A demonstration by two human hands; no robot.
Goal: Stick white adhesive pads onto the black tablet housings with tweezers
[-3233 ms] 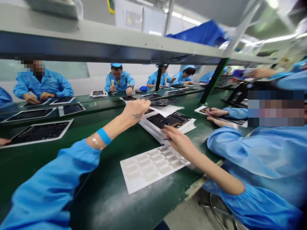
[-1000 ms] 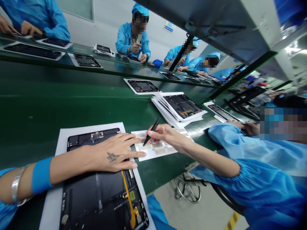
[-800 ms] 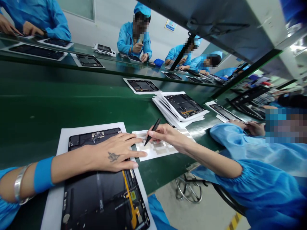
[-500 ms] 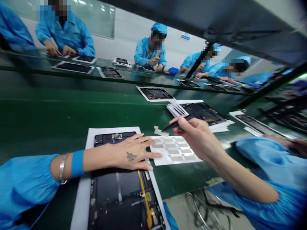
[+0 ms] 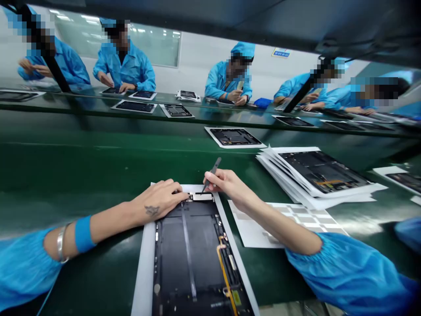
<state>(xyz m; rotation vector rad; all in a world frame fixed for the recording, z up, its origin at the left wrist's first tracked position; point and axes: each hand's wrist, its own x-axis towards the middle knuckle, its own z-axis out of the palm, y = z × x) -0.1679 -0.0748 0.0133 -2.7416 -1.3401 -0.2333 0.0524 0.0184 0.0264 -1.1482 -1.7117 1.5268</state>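
A black tablet housing [image 5: 204, 245] with an orange flex cable lies on a white sheet [image 5: 144, 267] in front of me. My left hand [image 5: 166, 197] rests over its upper left corner, fingers stretched out and fingertips near small parts at the top edge. In my right hand [image 5: 226, 182] are dark tweezers [image 5: 215, 166], their tips pointing down at the top edge. Under the tips lies a pale rectangular sticker [image 5: 202, 197]; whether the tweezers still grip it I cannot tell. My right forearm crosses over a white sheet of grey stickers [image 5: 259, 235].
On the right stands a stack of tablet housings [image 5: 324, 169] interleaved with white sheets. Another housing [image 5: 235, 136] lies further back on the green bench [image 5: 82, 162]. Across it, several people in blue work clothes [image 5: 128, 66] sit. A dark shelf [image 5: 230, 22] hangs overhead.
My right hand has moved left from the sticker sheet to the housing's top edge, with the pale sticker now there. My left hand has drawn back to the upper left corner. The view has shifted.
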